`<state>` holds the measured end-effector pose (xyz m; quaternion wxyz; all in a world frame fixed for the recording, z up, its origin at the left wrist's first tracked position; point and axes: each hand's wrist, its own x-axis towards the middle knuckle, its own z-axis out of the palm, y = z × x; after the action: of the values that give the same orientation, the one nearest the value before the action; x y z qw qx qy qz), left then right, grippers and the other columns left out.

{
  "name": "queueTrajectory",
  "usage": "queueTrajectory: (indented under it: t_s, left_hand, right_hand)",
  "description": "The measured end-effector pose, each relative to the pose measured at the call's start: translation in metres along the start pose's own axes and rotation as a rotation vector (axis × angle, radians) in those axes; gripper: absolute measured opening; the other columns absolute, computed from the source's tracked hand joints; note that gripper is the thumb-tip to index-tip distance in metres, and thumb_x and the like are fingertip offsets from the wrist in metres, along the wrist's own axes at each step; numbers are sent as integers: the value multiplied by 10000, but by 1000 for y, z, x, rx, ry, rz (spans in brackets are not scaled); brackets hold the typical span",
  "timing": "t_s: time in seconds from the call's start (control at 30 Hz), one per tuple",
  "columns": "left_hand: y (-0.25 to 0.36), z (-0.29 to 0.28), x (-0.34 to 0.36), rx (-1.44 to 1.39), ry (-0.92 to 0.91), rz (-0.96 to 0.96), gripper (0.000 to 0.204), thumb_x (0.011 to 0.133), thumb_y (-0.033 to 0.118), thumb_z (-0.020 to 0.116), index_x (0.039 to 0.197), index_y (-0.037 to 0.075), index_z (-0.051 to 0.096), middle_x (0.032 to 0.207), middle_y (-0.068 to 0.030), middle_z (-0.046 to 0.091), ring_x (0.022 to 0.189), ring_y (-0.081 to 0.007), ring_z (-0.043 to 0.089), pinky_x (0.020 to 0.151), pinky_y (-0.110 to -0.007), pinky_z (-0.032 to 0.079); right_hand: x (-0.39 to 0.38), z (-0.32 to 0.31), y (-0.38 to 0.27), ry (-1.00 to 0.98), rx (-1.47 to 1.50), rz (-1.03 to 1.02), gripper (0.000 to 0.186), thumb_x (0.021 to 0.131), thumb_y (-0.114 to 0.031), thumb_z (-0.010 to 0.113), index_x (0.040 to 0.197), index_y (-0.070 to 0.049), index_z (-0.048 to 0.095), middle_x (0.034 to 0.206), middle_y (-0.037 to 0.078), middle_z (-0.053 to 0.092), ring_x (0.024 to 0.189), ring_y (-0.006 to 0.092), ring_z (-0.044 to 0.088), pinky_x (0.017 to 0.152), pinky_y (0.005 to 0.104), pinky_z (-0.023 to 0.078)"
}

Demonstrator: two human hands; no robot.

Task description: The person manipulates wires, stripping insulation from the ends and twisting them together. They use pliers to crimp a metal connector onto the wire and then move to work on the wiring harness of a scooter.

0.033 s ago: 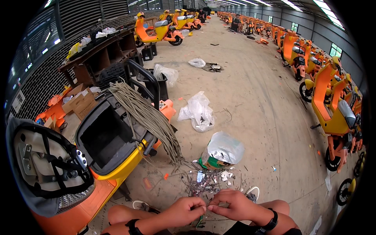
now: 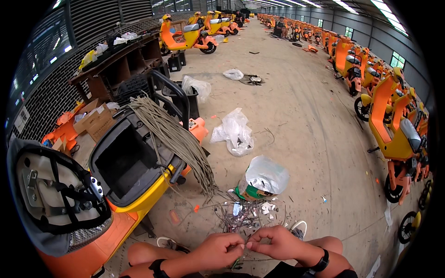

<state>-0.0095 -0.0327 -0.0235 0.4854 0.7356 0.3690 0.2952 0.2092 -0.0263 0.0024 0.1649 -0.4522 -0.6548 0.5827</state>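
My left hand and my right hand meet low in the middle, thumbs and forefingers pinched with the tips almost touching. Whatever lies between those fingertips is too small to make out. Just beyond, a heap of short dark wire scraps lies on the floor. A green tub lined with a clear plastic bag stands behind the heap. To the left is a yellow and orange scooter with its seat flipped up. Across the scooter hangs a bundle of long grey-green cables.
A crumpled clear bag lies on the floor ahead. Cardboard boxes and a brown workbench stand at the left. Rows of orange and yellow scooters line the right side. A person sits far back.
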Motion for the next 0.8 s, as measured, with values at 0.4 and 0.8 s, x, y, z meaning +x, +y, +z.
queueTrajectory:
  t_s: [0.4, 0.8]
  left_hand:
    - [7, -6, 4, 646, 111, 476, 166, 798, 143, 647, 926, 51, 598, 700, -30, 526, 576, -197, 571, 488, -315, 457]
    - [10, -4, 4, 408, 98, 286, 175, 819, 110, 671, 977, 60, 616, 752, -69, 605, 627, -253, 617, 525, -331, 490]
  right_hand:
    - [13, -14, 14, -220, 621, 376, 206, 920, -161, 612, 996, 24, 661, 872, 47, 678, 800, 108, 614, 792, 229, 469]
    - [8, -12, 12, -135, 480, 258, 204, 901, -167, 654, 978, 21, 672, 866, 35, 676, 811, 84, 603, 772, 221, 469]
